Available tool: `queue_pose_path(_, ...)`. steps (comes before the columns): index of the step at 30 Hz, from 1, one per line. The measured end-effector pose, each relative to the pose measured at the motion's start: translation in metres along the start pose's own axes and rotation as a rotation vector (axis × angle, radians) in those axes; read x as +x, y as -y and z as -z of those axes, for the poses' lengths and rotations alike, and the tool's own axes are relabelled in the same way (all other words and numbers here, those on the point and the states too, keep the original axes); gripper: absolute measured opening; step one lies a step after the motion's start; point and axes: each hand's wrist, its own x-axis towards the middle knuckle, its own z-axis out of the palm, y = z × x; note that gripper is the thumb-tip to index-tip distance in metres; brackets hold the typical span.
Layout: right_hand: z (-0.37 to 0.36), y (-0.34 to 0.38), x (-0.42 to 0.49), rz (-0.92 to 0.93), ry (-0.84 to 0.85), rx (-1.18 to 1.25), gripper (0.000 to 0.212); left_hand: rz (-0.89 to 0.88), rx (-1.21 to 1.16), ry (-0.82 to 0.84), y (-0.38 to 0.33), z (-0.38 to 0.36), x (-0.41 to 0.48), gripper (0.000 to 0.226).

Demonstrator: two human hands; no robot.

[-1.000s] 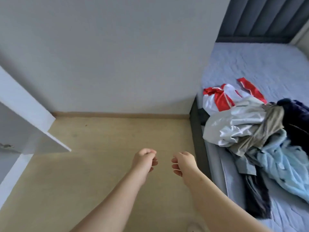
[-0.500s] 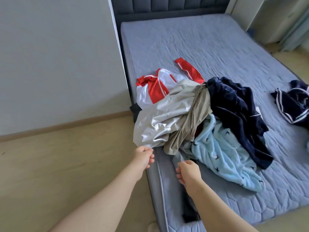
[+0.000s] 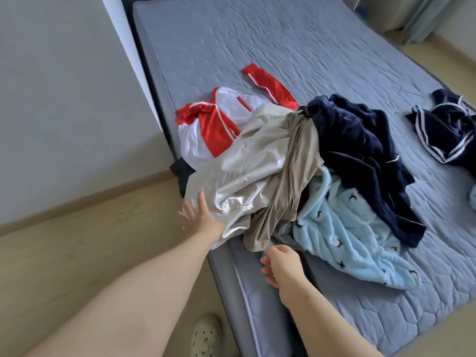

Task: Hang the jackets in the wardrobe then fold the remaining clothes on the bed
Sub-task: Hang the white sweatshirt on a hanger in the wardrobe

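- Left hand (image 3: pixel 201 220), fingers spread and released, touches the silver jacket (image 3: pixel 244 173) at the pile's 8 o'clock edge
- Right hand (image 3: pixel 282 264), loosely curled and grasping nothing, is at 6 o'clock of the tan garment (image 3: pixel 291 181)
- Red-and-white jacket (image 3: pixel 206 132) lies at the pile's 10 o'clock on the bed (image 3: pixel 283 47)

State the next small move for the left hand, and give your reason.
Probably close the left hand on the silver jacket and lift it off the pile. The hand is open at the jacket's near edge, the jacket lies on top, and jackets get hung first.
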Motion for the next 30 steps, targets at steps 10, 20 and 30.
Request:
queue_pose_path(10, -0.034, 0.006, 0.019, -0.033, -0.014, 0.094, 0.014, -0.037, -0.271, 0.144, 0.008, 0.004, 0.047, 0.022)
queue_pose_path(20, -0.005, 0.082, -0.057, 0.446, 0.159, -0.031, 0.074, -0.468, -0.454, 0.042, -0.081, 0.113, -0.060, 0.017)
queue_pose_path(30, 0.065, 0.150, -0.147, 0.786, -0.122, -0.098, 0.096, -0.907, -0.552, 0.103, -0.177, 0.189, -0.215, 0.016)
